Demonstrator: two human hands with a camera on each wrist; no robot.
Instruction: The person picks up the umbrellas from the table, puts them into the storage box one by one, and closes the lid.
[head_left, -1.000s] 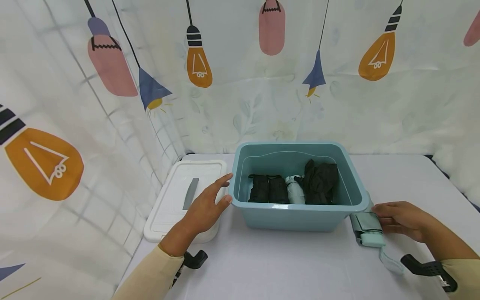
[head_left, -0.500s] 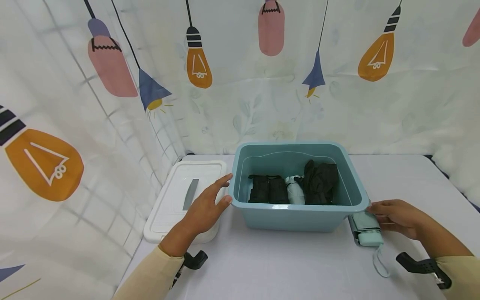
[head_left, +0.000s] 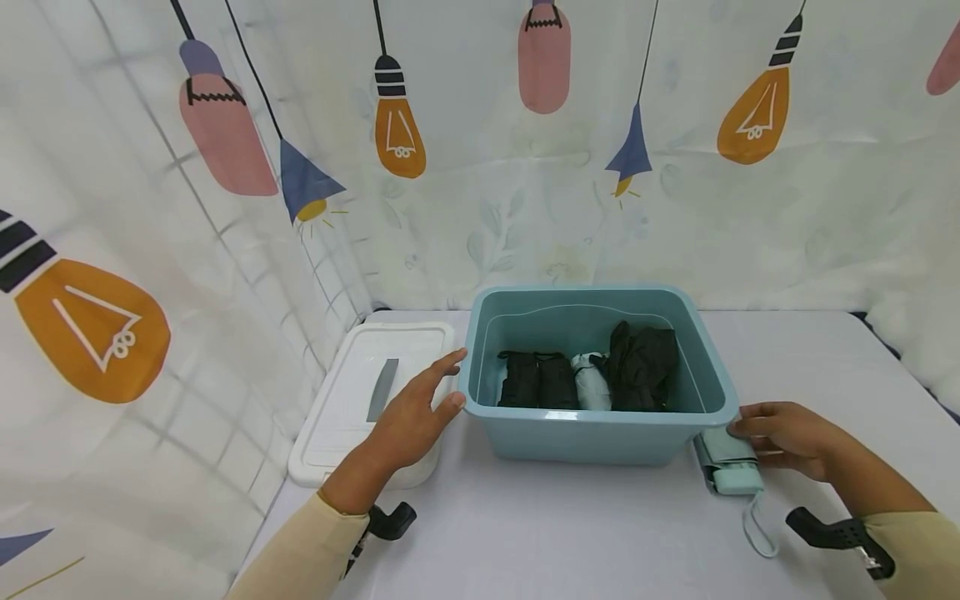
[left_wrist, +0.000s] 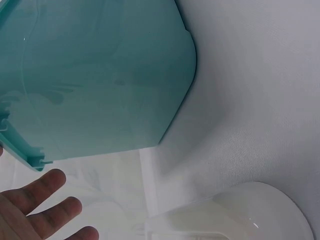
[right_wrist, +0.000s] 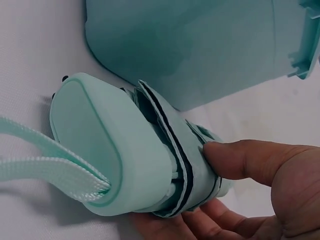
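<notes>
Gripping a stubby mint-green fabric umbrella (right_wrist: pixel 135 155) with right hand (head_left: pixel 791 439), left hand (head_left: pixel 412 423) loosely spread, we're likely needing a lift next.

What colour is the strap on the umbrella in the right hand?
Pale mint green; the strap shows best in the right wrist view.

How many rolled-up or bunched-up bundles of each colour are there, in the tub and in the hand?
Black: 3, in the tub: the left slim bundle, the second slim bundle and the loose bundle, which looks like one
Pale: 1, the pale bundle in the tub
Mint: 1, the mint bundle in the right hand
Total: 5
</notes>
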